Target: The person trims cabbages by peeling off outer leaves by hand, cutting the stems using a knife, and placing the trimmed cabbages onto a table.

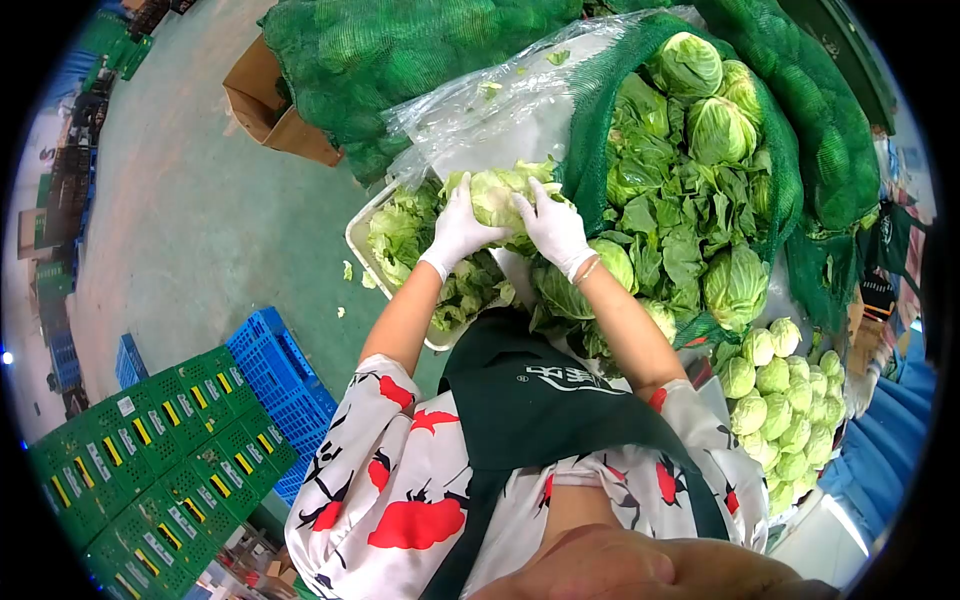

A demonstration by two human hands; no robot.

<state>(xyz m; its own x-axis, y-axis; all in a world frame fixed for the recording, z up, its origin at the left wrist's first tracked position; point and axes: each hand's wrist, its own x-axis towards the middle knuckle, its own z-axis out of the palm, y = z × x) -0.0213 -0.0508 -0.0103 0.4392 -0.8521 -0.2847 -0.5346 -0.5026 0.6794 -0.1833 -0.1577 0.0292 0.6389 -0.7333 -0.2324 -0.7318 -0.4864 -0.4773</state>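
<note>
A pale green cabbage (497, 197) with loose, ruffled outer leaves is between my white-gloved hands. My left hand (460, 228) curves around its near left side, thumb pointing inward. On the right side of the same cabbage, my right hand (555, 232) presses with its fingers bent over the leaves. Below and to the left, a white bin (358, 236) holds loose cabbage leaves (398, 240). To the right of my hands gapes a green mesh sack (592, 130) with cabbage heads (722, 130) and dark loose leaves in it. The underside of the held cabbage is hidden.
Full green mesh sacks (400, 65) lie at the back, beside clear plastic sheeting (470, 118). A cardboard box (265, 105) stands on the floor. Trimmed cabbages (790, 400) are piled at lower right. Green crates (170, 440) and blue crates (275, 370) stand at lower left.
</note>
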